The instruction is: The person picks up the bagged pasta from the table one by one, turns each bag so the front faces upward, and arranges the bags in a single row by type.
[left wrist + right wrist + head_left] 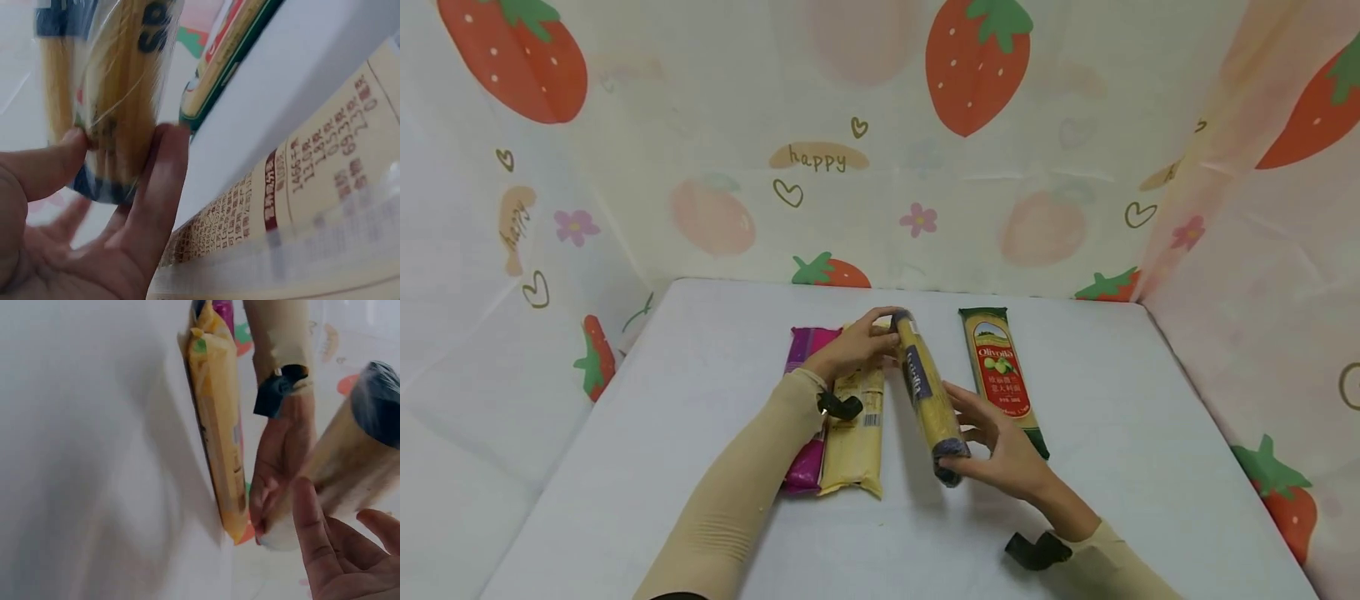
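A clear-wrapped pack of spaghetti point(922, 379) with dark blue ends is held tilted above the table by both hands. My left hand point(855, 343) grips its far end; the left wrist view shows the thumb point(74, 147) on one side of the pack and fingers on the other. Around the near end is my right hand point(1003, 446), its thumb at the blue tip and its fingers along the right side. Below the left hand lies a yellow pasta pack point(853, 437), partly covering a magenta pack point(807, 467). Right of the held pack lies a green-ended pasta pack point(1000, 367) with a red label.
All the loose packs lie on a white table point(1097, 467). Strawberry-print cloth point(865, 217) rises behind it and at both sides. A black strap piece point(1037, 550) sits at the right wrist, another point(840, 406) at the left.
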The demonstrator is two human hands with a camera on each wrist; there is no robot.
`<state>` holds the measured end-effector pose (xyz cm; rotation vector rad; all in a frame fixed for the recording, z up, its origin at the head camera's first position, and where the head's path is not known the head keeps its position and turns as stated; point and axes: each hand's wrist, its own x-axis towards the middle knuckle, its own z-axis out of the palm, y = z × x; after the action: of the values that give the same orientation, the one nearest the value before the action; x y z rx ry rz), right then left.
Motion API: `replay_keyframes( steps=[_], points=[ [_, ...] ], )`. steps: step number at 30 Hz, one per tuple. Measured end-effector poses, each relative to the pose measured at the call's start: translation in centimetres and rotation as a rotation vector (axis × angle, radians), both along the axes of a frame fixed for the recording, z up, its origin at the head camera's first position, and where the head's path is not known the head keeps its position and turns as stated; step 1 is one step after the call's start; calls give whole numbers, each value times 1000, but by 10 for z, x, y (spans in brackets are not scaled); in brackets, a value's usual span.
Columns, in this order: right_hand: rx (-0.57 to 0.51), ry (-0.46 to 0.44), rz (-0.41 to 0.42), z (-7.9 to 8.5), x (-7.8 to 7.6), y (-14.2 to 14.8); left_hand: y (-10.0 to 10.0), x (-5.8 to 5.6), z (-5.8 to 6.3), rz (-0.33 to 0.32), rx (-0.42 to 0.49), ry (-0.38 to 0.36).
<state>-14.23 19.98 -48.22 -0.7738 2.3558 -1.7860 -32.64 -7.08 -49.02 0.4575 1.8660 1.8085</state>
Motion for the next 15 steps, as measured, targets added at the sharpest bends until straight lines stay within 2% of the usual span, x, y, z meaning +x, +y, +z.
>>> replay_keyframes(
  steps=[4, 7, 12, 15],
  points=[
    [20, -28, -19, 3, -1, 4, 0, 1, 0, 94, -25, 9],
    [18, -65, -15, 2, -1, 5, 1, 2, 0, 125, -50, 24],
    [-11, -123, 18, 0, 1, 4, 0, 4, 2, 130, -72, 55],
    [-53, -149, 51, -4, 2, 2, -2, 5, 5, 108, -63, 50]
  ],
)
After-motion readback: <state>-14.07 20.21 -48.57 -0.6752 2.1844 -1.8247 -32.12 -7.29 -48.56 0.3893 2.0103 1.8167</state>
